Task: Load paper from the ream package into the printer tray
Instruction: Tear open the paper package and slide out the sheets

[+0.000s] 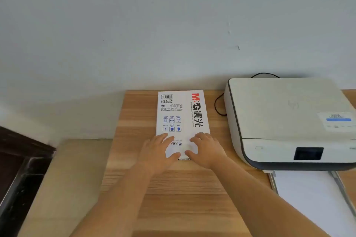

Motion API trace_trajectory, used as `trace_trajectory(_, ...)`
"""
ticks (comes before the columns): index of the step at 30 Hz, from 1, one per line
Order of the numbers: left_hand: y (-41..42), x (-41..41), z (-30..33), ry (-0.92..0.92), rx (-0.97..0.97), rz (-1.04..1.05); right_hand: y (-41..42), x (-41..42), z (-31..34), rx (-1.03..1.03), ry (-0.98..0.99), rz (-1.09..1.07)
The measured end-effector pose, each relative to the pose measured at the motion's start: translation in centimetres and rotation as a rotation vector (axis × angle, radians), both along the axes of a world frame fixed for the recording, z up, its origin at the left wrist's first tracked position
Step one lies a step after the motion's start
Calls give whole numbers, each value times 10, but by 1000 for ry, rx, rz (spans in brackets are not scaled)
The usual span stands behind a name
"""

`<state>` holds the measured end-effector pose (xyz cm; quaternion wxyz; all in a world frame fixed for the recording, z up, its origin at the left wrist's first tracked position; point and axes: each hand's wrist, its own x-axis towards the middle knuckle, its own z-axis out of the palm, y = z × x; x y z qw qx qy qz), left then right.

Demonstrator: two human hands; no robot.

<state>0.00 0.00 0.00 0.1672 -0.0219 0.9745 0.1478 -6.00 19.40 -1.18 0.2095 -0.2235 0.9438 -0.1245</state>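
Note:
A white ream package (182, 115) with red and black lettering lies flat on the wooden desk (183, 194), its long side running away from me. My left hand (158, 152) rests palm down on its near left corner, fingers spread. My right hand (207, 150) lies on its near right corner, thumb at the near edge. Neither hand has lifted it. To the right stands a white printer (285, 117) with a dark base. Its paper tray (316, 200) is pulled out toward me, with white sheets in it.
A black cable (218, 106) loops on the desk between the package and the printer. The desk backs onto a pale wall. Left of the desk edge is a lower beige surface (63, 188) and a dark frame (21, 169).

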Motion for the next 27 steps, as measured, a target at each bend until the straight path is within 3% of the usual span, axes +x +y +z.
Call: trace_trajectory(27,-10,18,-21,-59,71,94,-25,-11,-40,-20,86,-138)
